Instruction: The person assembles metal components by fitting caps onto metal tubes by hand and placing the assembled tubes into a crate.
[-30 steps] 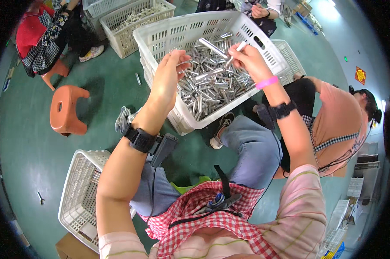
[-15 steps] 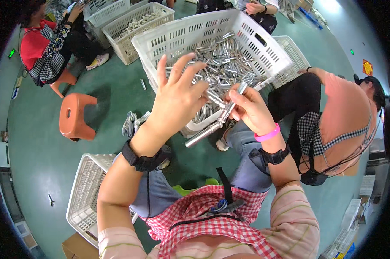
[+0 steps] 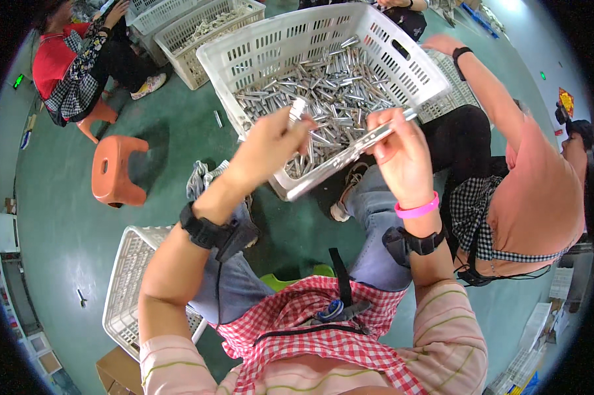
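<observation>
My left hand (image 3: pixel 263 150) is closed around a short silver metal tube (image 3: pixel 297 110) that sticks up past the fingers, at the near left of the big white crate. My right hand (image 3: pixel 405 155) pinches a slim silver metal rod (image 3: pixel 379 133) between thumb and fingers over the crate's near right side. The rod slants down to the left, and its lower end blends with the crate rim and is hard to make out. Many loose silver metal tubes (image 3: pixel 330 92) lie heaped in the big white crate (image 3: pixel 277 36) below and beyond both hands.
A co-worker in a pink top (image 3: pixel 540 191) sits close on the right, beside another white crate (image 3: pixel 445 85). An orange stool (image 3: pixel 116 170) stands at left, a white basket (image 3: pixel 129 276) by my left arm. One tube (image 3: pixel 218 118) lies on the floor. Another person (image 3: pixel 67 72) sits far left.
My left hand, spread before, has closed on a metal tube and moved down. My right hand has shifted right with the rod. The co-worker at right has stretched an arm forward.
</observation>
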A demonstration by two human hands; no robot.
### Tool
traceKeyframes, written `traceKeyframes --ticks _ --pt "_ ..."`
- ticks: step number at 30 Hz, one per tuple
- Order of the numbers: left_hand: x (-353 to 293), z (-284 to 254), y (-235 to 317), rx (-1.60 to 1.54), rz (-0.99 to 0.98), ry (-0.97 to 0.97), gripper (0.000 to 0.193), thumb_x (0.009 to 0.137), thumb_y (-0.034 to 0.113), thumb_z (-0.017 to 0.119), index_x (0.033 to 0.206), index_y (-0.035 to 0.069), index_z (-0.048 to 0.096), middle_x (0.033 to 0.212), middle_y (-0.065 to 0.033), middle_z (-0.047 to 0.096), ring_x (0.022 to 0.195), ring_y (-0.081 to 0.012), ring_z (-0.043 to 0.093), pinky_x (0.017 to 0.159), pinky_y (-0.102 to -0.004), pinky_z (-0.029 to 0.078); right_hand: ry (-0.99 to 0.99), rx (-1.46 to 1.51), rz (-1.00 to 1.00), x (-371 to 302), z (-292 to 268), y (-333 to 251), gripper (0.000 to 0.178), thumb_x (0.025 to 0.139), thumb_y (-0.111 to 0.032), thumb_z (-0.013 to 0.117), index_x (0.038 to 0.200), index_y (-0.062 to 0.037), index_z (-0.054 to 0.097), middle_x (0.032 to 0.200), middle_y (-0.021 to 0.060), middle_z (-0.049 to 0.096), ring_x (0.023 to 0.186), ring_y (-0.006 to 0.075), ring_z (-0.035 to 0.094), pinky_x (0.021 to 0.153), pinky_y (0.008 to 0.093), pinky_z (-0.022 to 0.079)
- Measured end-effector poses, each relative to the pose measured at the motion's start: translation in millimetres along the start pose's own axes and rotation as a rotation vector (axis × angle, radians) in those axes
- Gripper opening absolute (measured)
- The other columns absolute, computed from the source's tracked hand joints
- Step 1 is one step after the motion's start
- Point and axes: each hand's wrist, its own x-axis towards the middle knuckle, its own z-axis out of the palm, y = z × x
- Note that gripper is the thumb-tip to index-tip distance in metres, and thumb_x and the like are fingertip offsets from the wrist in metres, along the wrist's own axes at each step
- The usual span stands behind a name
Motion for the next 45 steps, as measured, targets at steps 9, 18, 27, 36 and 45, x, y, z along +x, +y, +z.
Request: traceKeyframes --ticks 9,18,27,36,45 --pt "-14 11 -4 -0.277 0.058 -0.180 0.033 0.077 0.028 0.070 0.095 0.002 0.060 0.072 0.0056 0.055 0.062 -0.0009 0.042 0.053 -0.0183 0.033 0.018 0.017 0.017 -1 9 -2 0.016 0.088 -0.017 0.053 0.093 -0.0019 0.056 0.088 0.0110 0.058 0.070 0.0154 0.053 0.066 0.0270 0.043" --pt "-18 -2 3 -0.080 0.025 -0.136 0.026 0.077 0.026 0.070 0.085 0.003 0.061 0.063 0.0059 0.053 0.057 -0.0011 0.044 0.050 -0.0187 0.032 -0.069 -1.768 -0.819 -5 23 -21 0.037 0.072 -0.010 0.062 0.108 -0.0084 0.056 0.112 0.0047 0.054 0.111 0.0245 0.045 0.097 0.0398 0.030" --pt "-31 6 2 -0.290 0.030 -0.297 0.024 0.074 0.023 0.073 0.083 0.003 0.061 0.063 0.0069 0.050 0.056 -0.0016 0.042 0.049 -0.0185 0.032 -0.201 -1.333 -0.196 -25 28 7 0.017 0.071 -0.006 0.062 0.084 -0.0032 0.052 0.069 0.0084 0.050 0.064 0.0191 0.050 0.061 0.0306 0.040" --pt "-37 13 8 -0.450 0.078 -0.445 0.026 0.073 0.024 0.073 0.078 0.004 0.058 0.065 0.0003 0.056 0.054 -0.0047 0.048 0.046 -0.0185 0.036 -0.281 -0.434 0.329 -35 31 21 0.010 0.076 -0.009 0.056 0.069 -0.0030 0.054 0.056 -0.0067 0.038 0.050 0.0025 0.031 0.045 0.0206 0.023" --pt "-39 15 7 -0.597 0.086 -0.544 0.025 0.085 0.028 0.059 0.080 0.003 0.060 0.055 0.0031 0.047 0.050 -0.0039 0.041 0.046 -0.0189 0.030 -0.319 0.071 0.474 -41 37 24 0.007 0.077 -0.007 0.055 0.078 -0.0009 0.057 0.055 -0.0060 0.038 0.046 0.0035 0.029 0.043 0.0204 0.021"
